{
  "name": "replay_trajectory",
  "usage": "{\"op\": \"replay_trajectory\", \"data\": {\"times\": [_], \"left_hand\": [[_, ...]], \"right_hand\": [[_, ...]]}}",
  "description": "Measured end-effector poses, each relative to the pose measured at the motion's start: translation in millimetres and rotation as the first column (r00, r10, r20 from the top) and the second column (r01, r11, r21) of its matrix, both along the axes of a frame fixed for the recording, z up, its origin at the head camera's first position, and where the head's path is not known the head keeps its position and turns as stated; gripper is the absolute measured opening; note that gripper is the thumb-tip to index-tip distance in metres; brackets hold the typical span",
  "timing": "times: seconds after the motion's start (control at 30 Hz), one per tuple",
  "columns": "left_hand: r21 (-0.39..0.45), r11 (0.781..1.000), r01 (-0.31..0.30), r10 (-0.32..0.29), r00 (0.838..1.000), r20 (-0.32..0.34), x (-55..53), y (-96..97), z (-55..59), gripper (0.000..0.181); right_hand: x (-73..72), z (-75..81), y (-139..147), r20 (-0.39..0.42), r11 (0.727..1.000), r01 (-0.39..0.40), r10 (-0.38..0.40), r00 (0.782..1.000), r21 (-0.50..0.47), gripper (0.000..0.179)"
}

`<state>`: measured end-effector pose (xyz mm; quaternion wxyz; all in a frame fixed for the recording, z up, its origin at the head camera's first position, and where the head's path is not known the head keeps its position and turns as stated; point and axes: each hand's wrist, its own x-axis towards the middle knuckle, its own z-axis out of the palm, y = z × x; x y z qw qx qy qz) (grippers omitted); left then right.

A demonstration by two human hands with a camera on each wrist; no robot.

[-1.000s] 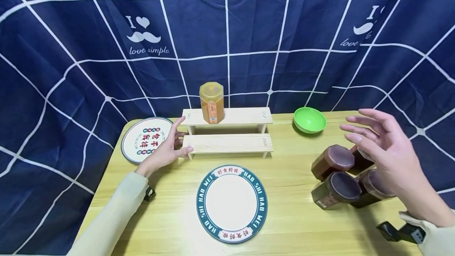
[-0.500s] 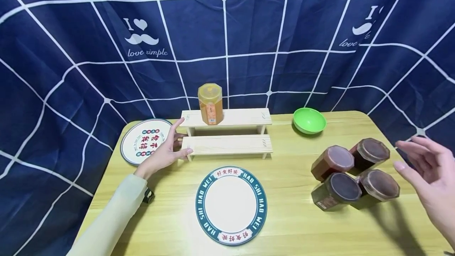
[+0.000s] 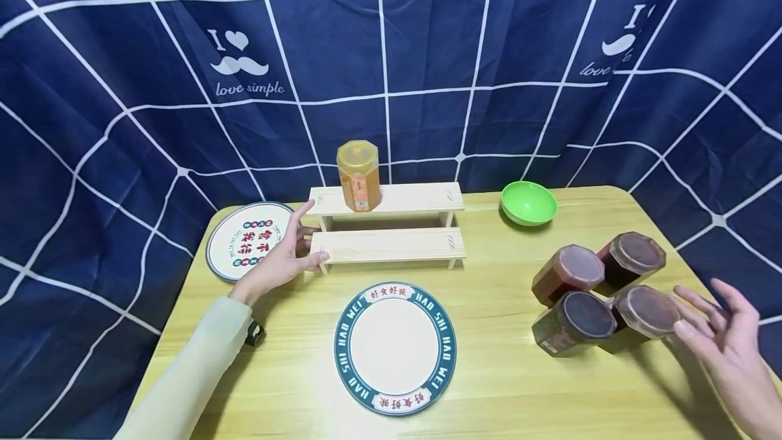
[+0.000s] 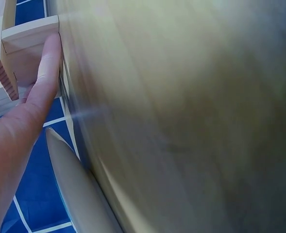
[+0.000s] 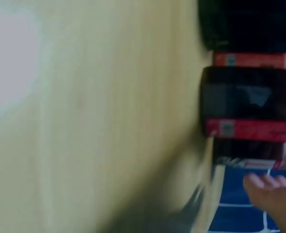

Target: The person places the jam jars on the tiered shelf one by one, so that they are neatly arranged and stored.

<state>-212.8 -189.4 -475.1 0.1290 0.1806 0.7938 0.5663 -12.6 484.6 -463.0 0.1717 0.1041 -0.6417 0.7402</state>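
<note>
At the left end of a two-tier wooden rack, my left hand holds on, thumb at the lower shelf and fingers by the side. The left wrist view shows a finger along the rack's side panel. An orange-filled jar with a yellow lid stands on the upper shelf. My right hand, fingers spread and empty, is beside the near right jar of a cluster; touching or apart, I cannot tell. Grouped with it are a reddish jar, a dark jar and a greenish jar.
A teal-rimmed plate lies in front of the rack. Another plate with red lettering is at the back left, partly behind my left hand. A green bowl stands right of the rack. Blue cloth hangs behind the table.
My right hand first swung right, away from over the jars, then came back low beside the near right jar. My left hand stays at the rack. The view shifted slightly.
</note>
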Motion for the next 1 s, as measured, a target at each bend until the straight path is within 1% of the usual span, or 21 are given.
{"op": "replay_trajectory", "data": {"times": [0.07,0.2,0.3,0.33,0.4,0.47,0.57,0.63,0.73,0.83,1.0], "left_hand": [[-0.002,1.000,0.003,-0.003,1.000,-0.006,-0.6,0.4,0.1,0.106],[0.019,1.000,0.009,-0.009,1.000,0.005,-0.5,1.0,-0.2,0.106],[0.027,1.000,0.006,-0.007,1.000,0.017,-0.4,0.4,-0.1,0.107],[0.029,1.000,0.006,-0.006,1.000,0.017,-0.5,0.0,-0.1,0.107],[0.014,1.000,0.001,-0.002,1.000,0.008,-0.6,-0.6,0.0,0.107],[0.020,1.000,0.011,-0.011,1.000,0.011,-0.5,-0.3,0.1,0.107],[0.026,0.999,0.027,-0.027,1.000,0.007,0.4,2.1,-0.7,0.106],[0.026,0.999,0.028,-0.028,1.000,0.006,1.3,3.0,-0.8,0.106],[0.030,0.999,0.022,-0.022,1.000,0.015,3.0,3.2,0.6,0.105],[0.038,0.999,0.022,-0.023,0.999,0.026,3.5,3.4,1.9,0.105],[0.037,0.999,0.018,-0.019,1.000,0.023,0.8,3.4,1.4,0.105]], "right_hand": [[2.3,-4.3,1.6,0.028,0.999,0.005,-0.007,1.000,0.039,0.090],[3.5,-11.6,1.9,0.054,0.998,-0.060,0.059,0.997,0.007,0.103],[2.2,-15.4,-3.7,0.064,0.997,-0.079,0.079,0.995,0.001,0.110],[1.3,-16.1,-6.5,0.074,0.998,-0.068,0.067,0.995,0.011,0.112],[0.2,-16.6,-11.6,0.103,0.999,-0.025,0.021,0.994,0.041,0.112],[-0.6,-17.7,-15.3,0.120,0.998,0.009,-0.016,0.993,0.058,0.110],[1.9,-19.5,-16.6,0.142,0.995,0.040,-0.053,0.988,0.092,0.108],[3.7,-22.2,-17.7,0.153,0.994,0.049,-0.064,0.986,0.102,0.108],[3.5,-27.0,-20.8,0.143,0.993,0.046,-0.061,0.988,0.107,0.108],[0.8,-31.0,-22.3,0.116,0.994,0.028,-0.040,0.992,0.106,0.109],[-5.4,-34.9,-22.1,0.105,0.993,-0.002,-0.011,0.994,0.120,0.110]]}}
